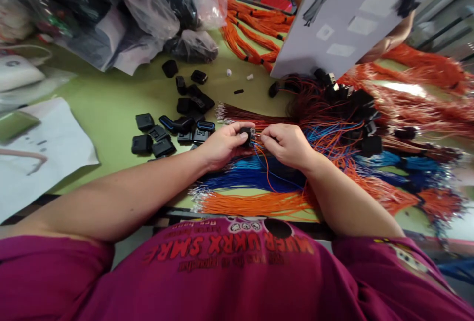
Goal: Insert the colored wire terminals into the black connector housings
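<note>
My left hand (222, 144) grips a small black connector housing (247, 135) between thumb and fingers. Right beside it, my right hand (287, 144) pinches a thin wire against the housing's open face. Orange and blue wires trail from the housing down between both hands. Under my hands lie bundles of blue wires (252, 174), orange wires (255, 203) and dark red wires (237, 112) on the green table (111, 103).
Loose black connector housings (174, 128) lie left of my hands. Finished harnesses with black connectors (355, 113) are heaped at the right. Plastic bags (148, 10) stand at the back left, white paper (40, 153) at the left, a grey board (344, 20) at the back.
</note>
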Tool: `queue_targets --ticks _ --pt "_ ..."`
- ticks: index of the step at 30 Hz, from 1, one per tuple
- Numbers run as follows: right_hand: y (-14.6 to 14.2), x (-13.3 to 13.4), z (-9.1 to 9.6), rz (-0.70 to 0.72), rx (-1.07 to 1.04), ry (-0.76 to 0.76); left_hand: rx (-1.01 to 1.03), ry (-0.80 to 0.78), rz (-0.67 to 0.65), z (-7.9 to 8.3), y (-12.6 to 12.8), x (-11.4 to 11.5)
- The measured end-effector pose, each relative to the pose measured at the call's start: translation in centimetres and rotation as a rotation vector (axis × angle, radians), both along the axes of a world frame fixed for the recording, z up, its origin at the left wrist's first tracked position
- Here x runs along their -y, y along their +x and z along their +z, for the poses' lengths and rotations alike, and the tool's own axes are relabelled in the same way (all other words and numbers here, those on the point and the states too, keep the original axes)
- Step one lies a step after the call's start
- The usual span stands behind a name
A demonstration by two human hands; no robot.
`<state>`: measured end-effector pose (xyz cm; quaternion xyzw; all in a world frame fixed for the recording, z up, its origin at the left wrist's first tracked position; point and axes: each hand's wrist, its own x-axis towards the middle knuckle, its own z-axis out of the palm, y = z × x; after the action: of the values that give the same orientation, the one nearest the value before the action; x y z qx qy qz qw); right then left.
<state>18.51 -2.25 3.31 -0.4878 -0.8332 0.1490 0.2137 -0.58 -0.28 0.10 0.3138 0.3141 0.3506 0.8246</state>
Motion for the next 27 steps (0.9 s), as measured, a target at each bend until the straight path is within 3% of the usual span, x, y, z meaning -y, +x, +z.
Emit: queue_targets --ticks 8,20,27 --pt "-0.42 -0.07 0.3 -0.063 0.139 -0.053 -0.004 0.016 -0.022 0.02 -0.09 0.07" --pt "-0.94 0.02 0.8 -0.095 0.148 -0.13 -0.043 0.05 0.002 0.16 -0.12 0.29" --pt "-0.8 -0.23 0.88 -0.095 0.05 -0.289 -0.193 0.21 0.016 0.13 -0.04 0.38"
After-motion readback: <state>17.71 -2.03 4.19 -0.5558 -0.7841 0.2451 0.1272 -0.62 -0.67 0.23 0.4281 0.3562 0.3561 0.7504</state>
